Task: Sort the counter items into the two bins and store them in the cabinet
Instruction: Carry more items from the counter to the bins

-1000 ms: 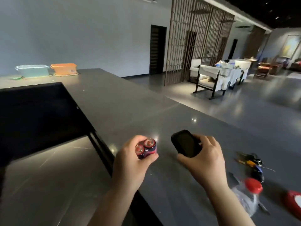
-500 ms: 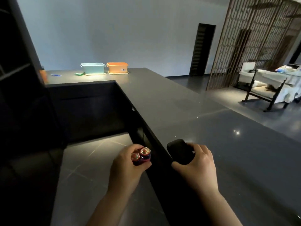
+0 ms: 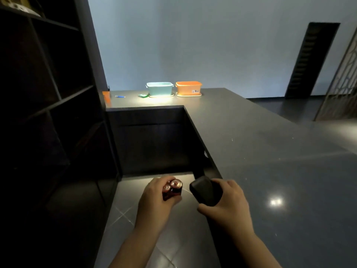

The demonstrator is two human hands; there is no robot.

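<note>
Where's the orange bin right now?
In the head view the orange bin sits at the far end of the dark counter, against the wall, just right of the light blue bin, well beyond both hands.

Dark L-shaped counter (image 3: pixel 251 136), matte top, one bright light reflection on its near right part. Left of counter: tall dark open shelving unit (image 3: pixel 44 93). Behind counter: plain pale blue-grey wall (image 3: pixel 193 39). Right of counter, far side: dark louvred door (image 3: pixel 311 59); beside it, lattice screen (image 3: pixel 343 80). Inside the counter's angle: glossy grey tiled floor (image 3: pixel 131 209).
</note>
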